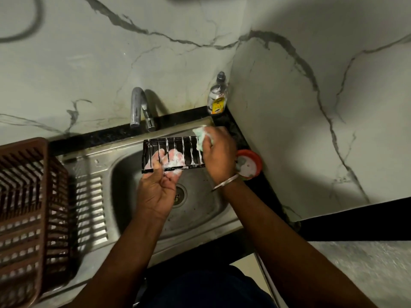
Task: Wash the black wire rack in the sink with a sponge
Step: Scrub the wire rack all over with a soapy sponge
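Note:
The black wire rack [186, 152], streaked with white foam, is held over the steel sink [124, 172]. My left hand [159, 185] grips its near left edge, soapy fingers curled up behind the wires. My right hand [219, 156] holds a green and white sponge [200, 137] against the rack's far right end.
A chrome tap [139, 107] rises behind the sink. A clear soap bottle [218, 96] stands in the back corner. A red tub [250, 164] of white paste sits on the dark counter to the right. A brown plastic basket [29, 207] fills the draining board at left.

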